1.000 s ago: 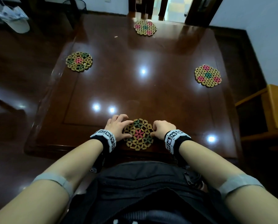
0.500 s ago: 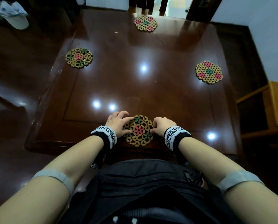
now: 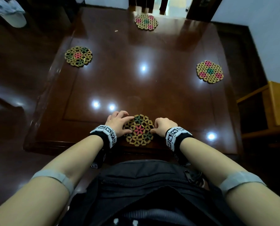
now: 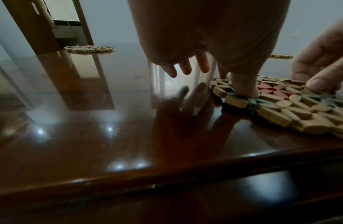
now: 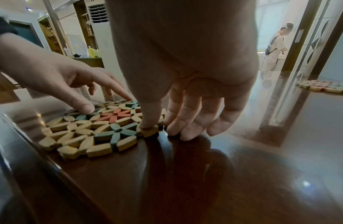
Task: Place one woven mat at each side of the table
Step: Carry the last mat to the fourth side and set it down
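Observation:
Four woven mats of tan, pink and green beads lie on the glossy dark table [image 3: 152, 88]. One mat is on the left side [image 3: 78, 56], one at the far side [image 3: 146, 22], one on the right [image 3: 209, 71]. The near mat [image 3: 139, 130] lies flat by the front edge, between my hands. My left hand [image 3: 118, 123] rests its thumb [image 4: 243, 87] and index finger on the mat's top; its other fingers hover over the table. My right hand [image 3: 164, 127] presses its thumb [image 5: 149, 119] on the mat's right rim, fingertips down on the table beside it.
A tan wooden chair [image 3: 276, 103] stands off the table's right side. A white bin [image 3: 10, 13] sits on the floor at the far left. A black bag [image 3: 144, 185] hangs at my waist. A person [image 5: 274, 48] stands beyond the far doorway.
Both hands stay on the near mat and it keeps its place by the front edge. Only the head view has shifted slightly.

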